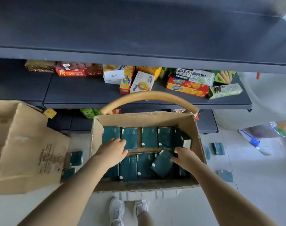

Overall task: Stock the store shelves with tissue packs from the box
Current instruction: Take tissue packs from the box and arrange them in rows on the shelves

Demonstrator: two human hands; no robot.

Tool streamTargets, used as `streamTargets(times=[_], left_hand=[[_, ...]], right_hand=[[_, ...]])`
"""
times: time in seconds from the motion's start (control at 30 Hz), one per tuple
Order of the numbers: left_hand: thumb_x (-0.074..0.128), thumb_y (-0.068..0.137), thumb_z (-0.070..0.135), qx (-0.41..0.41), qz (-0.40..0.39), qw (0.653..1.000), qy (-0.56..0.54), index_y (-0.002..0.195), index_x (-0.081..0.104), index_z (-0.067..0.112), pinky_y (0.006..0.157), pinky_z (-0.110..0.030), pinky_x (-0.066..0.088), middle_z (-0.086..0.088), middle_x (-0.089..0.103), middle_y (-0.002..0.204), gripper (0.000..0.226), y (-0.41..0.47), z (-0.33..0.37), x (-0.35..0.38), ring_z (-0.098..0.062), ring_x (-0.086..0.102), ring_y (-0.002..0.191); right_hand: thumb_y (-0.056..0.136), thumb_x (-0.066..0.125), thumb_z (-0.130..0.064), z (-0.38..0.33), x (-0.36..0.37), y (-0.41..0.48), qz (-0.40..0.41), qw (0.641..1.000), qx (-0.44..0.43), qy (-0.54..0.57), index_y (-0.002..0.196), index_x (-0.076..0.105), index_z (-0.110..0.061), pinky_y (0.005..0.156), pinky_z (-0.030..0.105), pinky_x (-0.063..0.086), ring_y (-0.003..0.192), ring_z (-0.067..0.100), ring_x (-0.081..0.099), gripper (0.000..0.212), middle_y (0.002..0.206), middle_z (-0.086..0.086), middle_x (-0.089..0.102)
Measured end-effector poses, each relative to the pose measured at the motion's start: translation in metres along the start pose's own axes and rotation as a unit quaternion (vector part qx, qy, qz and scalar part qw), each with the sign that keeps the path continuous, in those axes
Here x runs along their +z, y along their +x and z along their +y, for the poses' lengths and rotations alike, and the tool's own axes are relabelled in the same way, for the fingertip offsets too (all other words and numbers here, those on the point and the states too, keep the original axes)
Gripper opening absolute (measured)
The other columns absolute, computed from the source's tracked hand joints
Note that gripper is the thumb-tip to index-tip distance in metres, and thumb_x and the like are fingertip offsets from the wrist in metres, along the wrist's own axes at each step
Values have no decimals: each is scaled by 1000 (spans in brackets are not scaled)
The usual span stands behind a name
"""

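The tissue packs (149, 139) under both hands are dark teal with small white tabs, and the tilted pack (161, 163) touching the right hand (183, 156) has the same teal wrap with a white spot at its corner. They lie in a plain brown cardboard box (195, 128) with a tan flap curling behind it, beyond the left hand (113, 150). Farther off, dark grey shelves (83, 93) carry red, orange, yellow and pale green snack boxes (187, 87), and the white sneakers (117, 211) stand on pale grey tiles (253, 168).
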State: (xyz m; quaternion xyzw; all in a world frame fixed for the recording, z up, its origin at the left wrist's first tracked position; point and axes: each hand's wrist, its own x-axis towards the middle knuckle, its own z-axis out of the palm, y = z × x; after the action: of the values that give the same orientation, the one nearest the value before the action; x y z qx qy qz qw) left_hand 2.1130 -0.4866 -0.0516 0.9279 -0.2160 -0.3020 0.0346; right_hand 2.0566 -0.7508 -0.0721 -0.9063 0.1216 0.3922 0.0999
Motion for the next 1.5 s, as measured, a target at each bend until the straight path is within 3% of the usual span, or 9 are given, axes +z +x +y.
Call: streamTargets(times=[0.37,0.53,0.7,0.83,1.03,1.1,1.2,1.33,1.5], left_hand=[[39,99,38,-21,-75,997,-21,119,51,17,75,-21,43,2,57,119,31,39,-6,96,-13,56,102],[40,99,39,-33,-97,994,-44,122,52,17,77,-22,43,2,56,122,34,53,-12,115,-13,55,105],[39,99,39,-11,-105,992,-62,120,52,18,73,-23,42,5,55,120,32,78,-10,112,-11,55,97],[39,99,38,4,-107,990,-89,114,54,18,84,-30,47,2,57,113,29,102,-1,102,-14,55,99],[54,94,34,-9,-93,961,-259,109,58,15,87,-28,44,1,61,110,24,148,42,76,-14,57,99],[59,92,35,-38,-96,928,-357,111,59,16,85,-27,44,2,61,109,27,163,64,65,-14,56,96],[65,89,28,-28,-109,889,-444,122,54,15,89,-27,43,0,59,121,38,185,96,55,-15,56,105],[74,81,27,39,-113,905,-409,138,42,18,106,-37,39,2,45,141,67,220,125,56,-18,44,129],[79,75,21,95,-167,908,-372,147,29,19,101,-30,41,-2,46,141,88,249,143,71,-18,49,124]], right_hand=[[91,58,-41,13,84,90,-86,994,58,26,146,21,-5,101,33,38,130,27,40,76,144,13,40],[81,65,-51,14,104,93,-48,991,101,67,136,42,-14,96,34,43,125,26,42,70,137,7,46],[75,76,-41,3,121,80,-86,953,145,251,113,56,-14,79,25,44,104,21,54,51,112,3,57],[76,78,-25,1,119,72,-56,868,190,456,97,49,-15,58,21,39,78,15,52,37,82,-3,52],[83,72,-15,8,107,52,44,576,283,766,88,55,-22,81,42,50,86,21,60,19,95,4,62],[85,68,-11,12,105,46,68,534,309,784,87,55,-20,83,41,52,80,20,60,16,88,5,62],[83,72,-15,15,106,39,67,556,334,758,104,58,-10,88,46,53,87,28,64,26,92,10,65],[80,75,-19,19,103,35,67,572,323,751,110,51,-14,78,37,53,85,22,64,39,103,8,65],[80,75,-22,30,106,38,68,577,312,752,112,54,-14,81,42,56,87,25,66,39,101,8,67]])
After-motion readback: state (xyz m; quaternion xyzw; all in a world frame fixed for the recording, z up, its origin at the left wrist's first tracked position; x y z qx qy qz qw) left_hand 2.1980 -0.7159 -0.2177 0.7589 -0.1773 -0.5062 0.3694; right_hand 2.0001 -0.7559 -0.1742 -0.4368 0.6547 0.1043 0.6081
